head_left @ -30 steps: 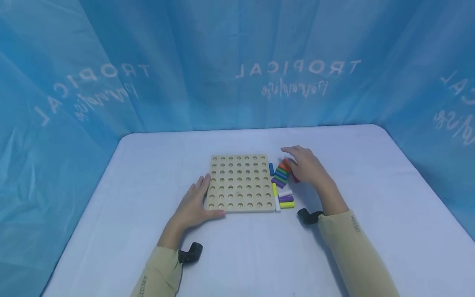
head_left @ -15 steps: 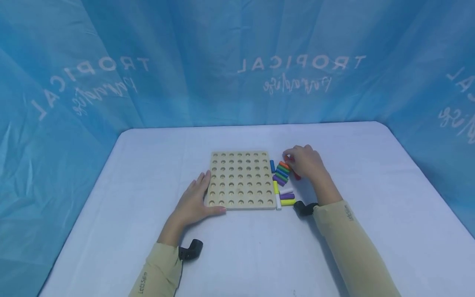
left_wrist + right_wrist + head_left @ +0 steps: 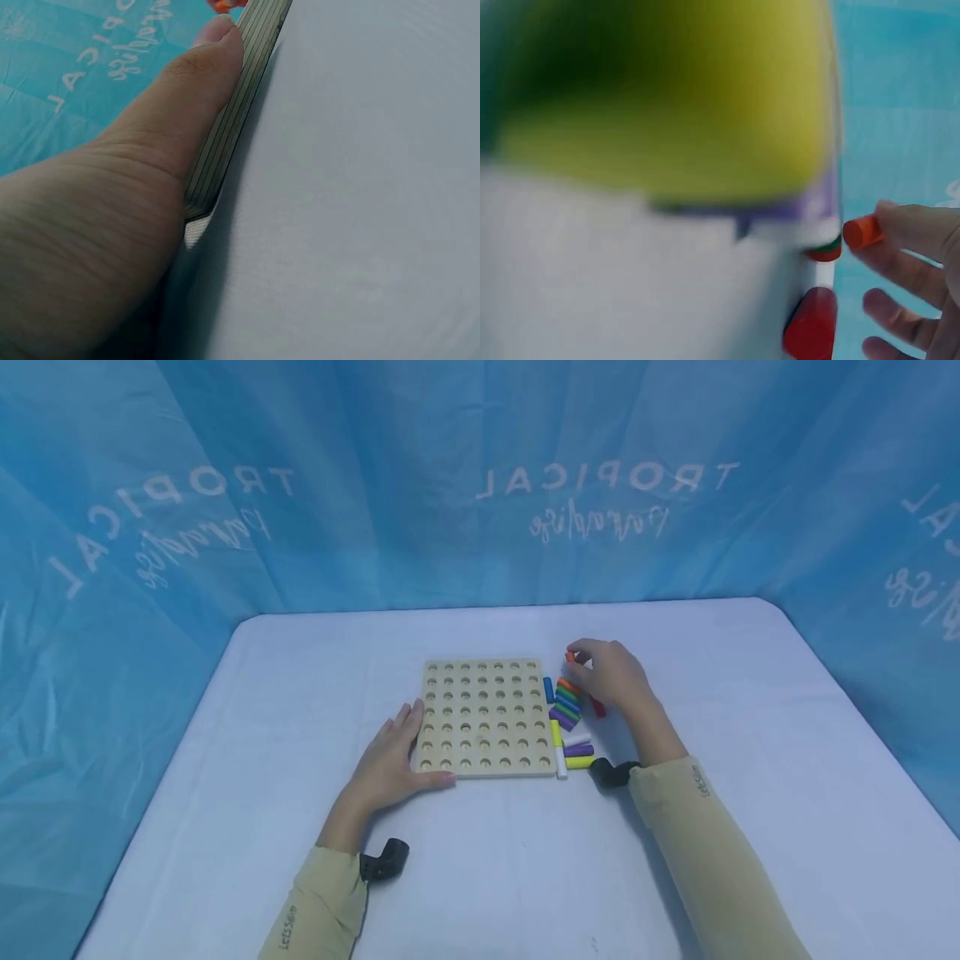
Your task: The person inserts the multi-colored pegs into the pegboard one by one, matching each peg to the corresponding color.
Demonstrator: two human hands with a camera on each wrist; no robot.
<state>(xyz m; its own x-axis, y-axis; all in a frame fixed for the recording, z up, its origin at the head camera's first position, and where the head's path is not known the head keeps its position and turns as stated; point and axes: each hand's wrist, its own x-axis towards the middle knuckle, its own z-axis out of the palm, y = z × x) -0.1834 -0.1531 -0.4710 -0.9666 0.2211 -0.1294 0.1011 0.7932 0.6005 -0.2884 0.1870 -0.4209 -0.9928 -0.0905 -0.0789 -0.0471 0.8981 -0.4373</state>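
Observation:
A square wooden board (image 3: 474, 719) with rows of round holes lies on the white table. My left hand (image 3: 386, 764) rests against its left edge, and the thumb (image 3: 176, 105) runs along the front edge with the fingers fairly straight. Beyond the board's right side, my right hand (image 3: 617, 678) pinches an orange peg (image 3: 862, 232) between thumb and fingertips. The peg is just above the far end of a slanted row of colored pegs (image 3: 567, 703). Under that hand lies a red peg (image 3: 597, 707), partly covered in the head view.
Along the board's right side lie a blue peg (image 3: 548, 690), a yellow peg (image 3: 555, 732) and a white peg (image 3: 561, 764). More pegs, including a purple peg (image 3: 578, 750), lie beside them. A blurred yellow peg (image 3: 705, 97) fills much of the right wrist view. Blue curtains (image 3: 420, 527) surround the table.
My right hand has taken an orange peg from the far end of the slanted row and lifted it clear, slightly away from me. The left hand stays at the board.

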